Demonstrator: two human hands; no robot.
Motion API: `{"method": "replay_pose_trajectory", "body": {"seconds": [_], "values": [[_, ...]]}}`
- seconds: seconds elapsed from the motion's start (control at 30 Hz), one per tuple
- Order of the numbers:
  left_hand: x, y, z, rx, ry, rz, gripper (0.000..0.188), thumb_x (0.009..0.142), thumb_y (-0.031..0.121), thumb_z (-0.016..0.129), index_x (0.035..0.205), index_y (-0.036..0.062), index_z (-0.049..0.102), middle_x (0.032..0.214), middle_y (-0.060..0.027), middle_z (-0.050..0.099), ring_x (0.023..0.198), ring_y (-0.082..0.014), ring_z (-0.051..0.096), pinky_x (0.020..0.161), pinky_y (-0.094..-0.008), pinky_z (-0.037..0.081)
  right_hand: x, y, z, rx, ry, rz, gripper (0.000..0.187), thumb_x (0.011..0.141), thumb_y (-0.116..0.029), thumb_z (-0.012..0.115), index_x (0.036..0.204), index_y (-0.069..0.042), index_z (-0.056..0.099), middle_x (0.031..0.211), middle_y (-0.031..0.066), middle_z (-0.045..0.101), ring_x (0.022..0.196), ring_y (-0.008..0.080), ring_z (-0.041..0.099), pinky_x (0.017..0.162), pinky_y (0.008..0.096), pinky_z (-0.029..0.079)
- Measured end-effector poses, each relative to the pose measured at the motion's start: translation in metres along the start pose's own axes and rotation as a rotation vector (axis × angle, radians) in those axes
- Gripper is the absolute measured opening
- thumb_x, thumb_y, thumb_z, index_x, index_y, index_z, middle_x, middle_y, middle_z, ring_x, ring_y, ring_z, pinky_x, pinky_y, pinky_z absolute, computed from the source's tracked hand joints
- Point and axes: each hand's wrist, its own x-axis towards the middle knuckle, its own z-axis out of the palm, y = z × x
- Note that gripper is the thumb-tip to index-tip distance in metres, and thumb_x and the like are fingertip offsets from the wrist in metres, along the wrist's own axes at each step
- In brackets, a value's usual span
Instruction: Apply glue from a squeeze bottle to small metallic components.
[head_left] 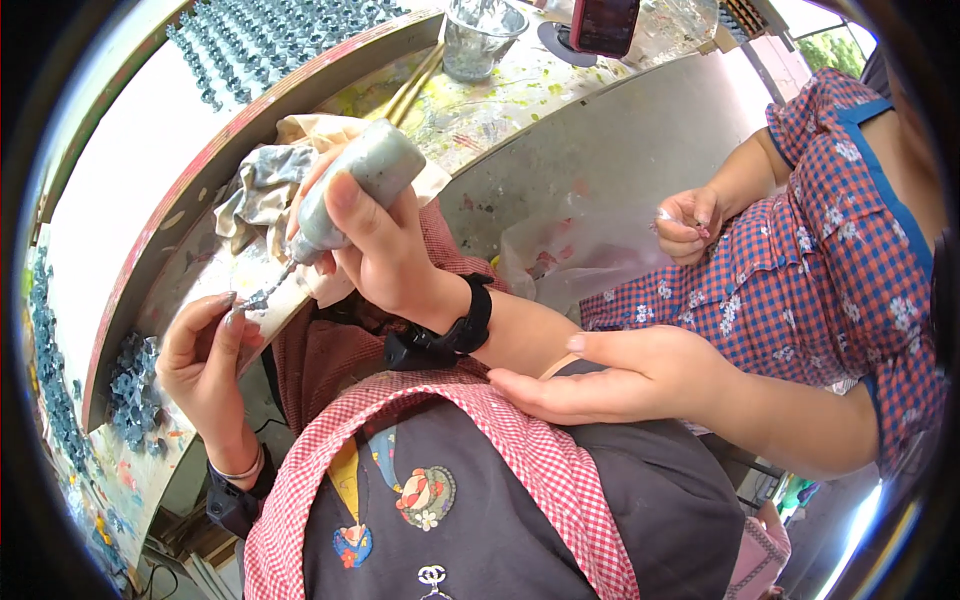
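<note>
My right hand (385,250), with a black watch at the wrist, is closed around a grey squeeze bottle (355,185) tilted nozzle-down to the left. The nozzle tip meets a small grey piece (255,298) pinched between the fingertips of my left hand (205,365). Both hands work over the edge of a paint-stained workbench (200,270). A crumpled stained cloth (262,190) lies right behind the bottle.
A person in a red-and-blue checked shirt sits at the right; one hand (625,378) rests on my right forearm, the other (688,225) pinches something small. Rows of grey-blue pieces (270,35) fill a white board; more are piled (135,390) at left. A glass cup (478,38) stands on the bench.
</note>
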Motion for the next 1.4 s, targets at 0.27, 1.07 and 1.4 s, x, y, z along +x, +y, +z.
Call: {"method": "replay_pose_trajectory", "body": {"seconds": [0.27,1.07,1.4], "values": [[0.004,0.013,0.007,-0.042,-0.024,0.048,0.013,0.08,0.0,0.059,0.093,-0.0033,0.059,0.074,-0.0064,0.061,0.063,-0.009,0.059,0.055,-0.0198,0.05,0.011,-0.024,0.005,0.163,0.059,0.042,0.038,0.088,-0.042,0.044,0.087,-0.004,0.051,0.068,0.0097,0.057,0.049,0.0127,0.051,0.04,0.0222,0.037],[0.005,0.03,0.004,-0.197,-0.061,0.166,0.014,0.081,0.003,0.058,0.095,-0.0019,0.059,0.077,-0.006,0.062,0.063,-0.0092,0.058,0.056,-0.0207,0.048,0.047,-0.16,0.005,0.171,0.03,-0.246,0.034,0.088,-0.033,0.046,0.064,-0.01,0.053,0.054,0.0038,0.053,0.042,0.0128,0.047,0.039,0.0238,0.035],[0.004,0.034,0.008,-0.189,-0.062,0.124,0.015,0.081,0.003,0.059,0.095,-0.0016,0.059,0.075,-0.0049,0.061,0.064,-0.0083,0.057,0.057,-0.02,0.047,0.054,-0.199,-0.011,0.156,-0.003,-0.243,0.036,0.087,-0.032,0.046,0.061,-0.008,0.05,0.059,0.0053,0.052,0.046,0.0116,0.045,0.039,0.0225,0.034]]}}
